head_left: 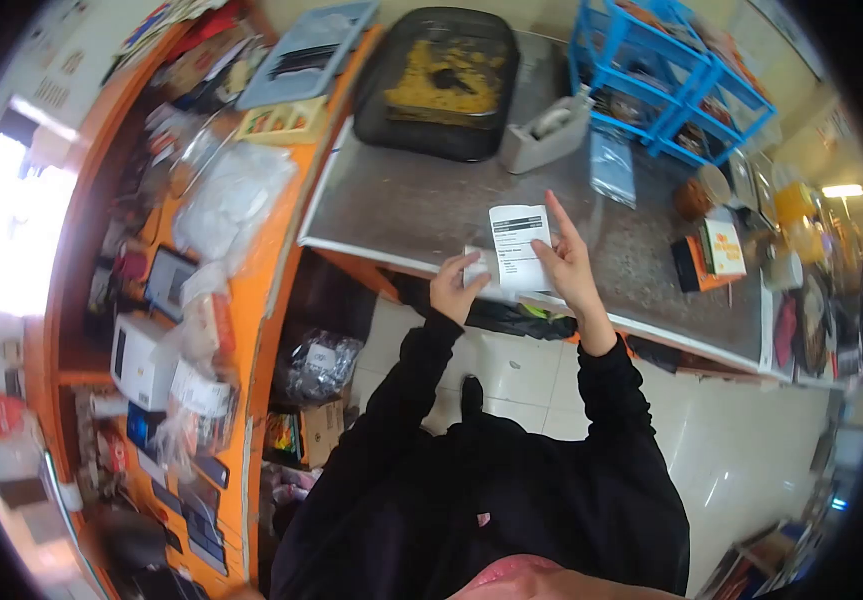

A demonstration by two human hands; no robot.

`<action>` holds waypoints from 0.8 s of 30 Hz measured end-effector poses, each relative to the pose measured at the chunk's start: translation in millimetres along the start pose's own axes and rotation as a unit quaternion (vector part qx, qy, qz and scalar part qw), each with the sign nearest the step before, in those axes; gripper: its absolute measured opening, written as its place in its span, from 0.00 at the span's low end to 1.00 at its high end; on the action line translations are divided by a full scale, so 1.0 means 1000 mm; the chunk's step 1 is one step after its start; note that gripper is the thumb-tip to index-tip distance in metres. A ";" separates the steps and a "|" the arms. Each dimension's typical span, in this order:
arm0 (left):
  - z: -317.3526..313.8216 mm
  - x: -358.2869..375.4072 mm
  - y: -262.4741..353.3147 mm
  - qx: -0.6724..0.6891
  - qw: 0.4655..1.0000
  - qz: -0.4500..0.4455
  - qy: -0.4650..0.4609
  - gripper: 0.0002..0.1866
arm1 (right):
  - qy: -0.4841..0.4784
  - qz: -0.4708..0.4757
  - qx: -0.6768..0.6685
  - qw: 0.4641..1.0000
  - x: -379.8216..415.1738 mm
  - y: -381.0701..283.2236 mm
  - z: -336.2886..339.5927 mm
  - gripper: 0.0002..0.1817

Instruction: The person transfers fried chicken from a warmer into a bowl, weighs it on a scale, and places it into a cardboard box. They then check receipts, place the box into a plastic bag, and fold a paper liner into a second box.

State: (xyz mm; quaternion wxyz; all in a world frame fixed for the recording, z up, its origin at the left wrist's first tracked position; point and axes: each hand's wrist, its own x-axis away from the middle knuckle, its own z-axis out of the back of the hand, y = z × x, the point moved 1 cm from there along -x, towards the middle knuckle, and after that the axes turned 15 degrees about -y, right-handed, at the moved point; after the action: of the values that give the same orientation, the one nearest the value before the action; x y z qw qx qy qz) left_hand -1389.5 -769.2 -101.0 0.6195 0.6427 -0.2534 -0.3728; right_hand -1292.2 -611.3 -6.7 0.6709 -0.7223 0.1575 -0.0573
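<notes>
Printed slip (519, 252), mid-frame, held by its edge, seemingly to leave the print uncovered.
Right grip (571, 264): thumb closed on the slip, index finger extended; left grip (457, 290) pinches a small white paper (476, 264) alongside, near the tabletop (401, 200).

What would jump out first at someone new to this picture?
Probably the white printed slip in the right hand, near the picture's middle. Next, likely the bright blue rack at the dark tabletop's back right, and the black tray with yellowish contents toward its back left.
</notes>
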 end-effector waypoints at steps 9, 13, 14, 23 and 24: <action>0.110 0.139 0.129 0.041 0.984 0.040 0.168 0.22 | -0.237 0.044 -0.063 0.969 -0.062 -0.066 -0.185 0.27; 0.146 0.173 0.167 -0.084 0.956 -0.038 0.279 0.18 | -0.296 0.075 -0.042 0.951 -0.061 -0.072 -0.266 0.25; 0.158 0.181 0.175 -0.093 0.949 -0.036 0.300 0.17 | -0.308 0.069 -0.047 0.948 -0.059 -0.075 -0.285 0.24; 0.257 0.285 0.204 -0.029 0.918 -0.029 0.395 0.07 | -0.414 0.075 -0.043 0.906 -0.045 -0.086 -0.440 0.20; 0.268 0.299 0.207 -0.016 0.912 -0.032 0.408 0.07 | -0.428 0.075 -0.052 0.899 -0.045 -0.085 -0.459 0.20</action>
State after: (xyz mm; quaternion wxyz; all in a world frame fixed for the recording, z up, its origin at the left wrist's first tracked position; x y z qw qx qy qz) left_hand -1396.3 -1189.0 66.0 0.6666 0.7368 0.0482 -0.1021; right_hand -1457.0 -1030.4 126.0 0.6374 -0.6971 -0.0880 0.3163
